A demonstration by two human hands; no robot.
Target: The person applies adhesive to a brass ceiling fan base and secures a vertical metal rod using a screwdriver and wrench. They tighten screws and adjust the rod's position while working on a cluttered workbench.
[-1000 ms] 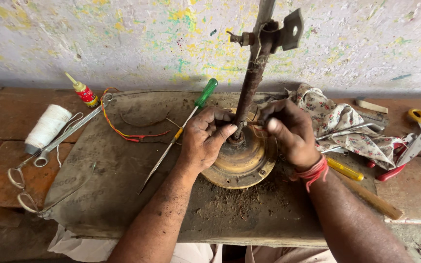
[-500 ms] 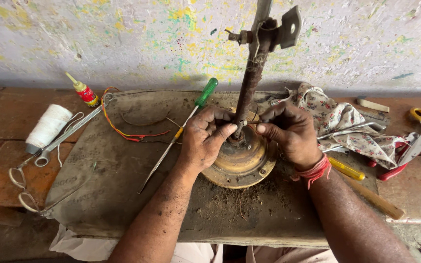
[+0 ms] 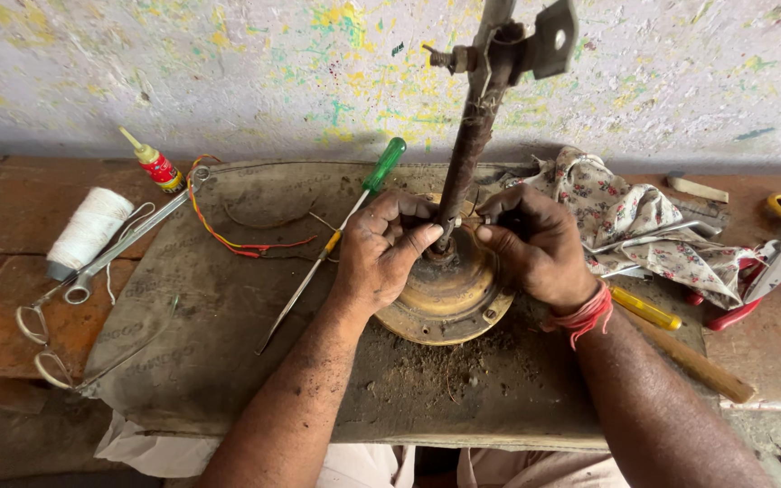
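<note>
One round, rusty motor plate [image 3: 449, 298] lay on a grey mat [image 3: 183, 343] spread over the bench [image 3: 11, 217], probably so grit was kept off the wood. Its single upright shaft [image 3: 470, 154] was steadied at the base by the left hand [image 3: 381, 258], fingers curled around it. The right hand [image 3: 535, 248] was pinched on something small beside the shaft; what exactly could not be told. One green-handled screwdriver [image 3: 354, 203], one thread spool [image 3: 88, 230] and one glue bottle [image 3: 154, 163] were kept within reach.

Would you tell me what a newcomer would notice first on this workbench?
Both hands, left hand and right hand, meet at the base of a rusty upright shaft rising from a round yellowed metal disc, mid-bench. A green-handled screwdriver lies just left, a floral cloth right.
</note>
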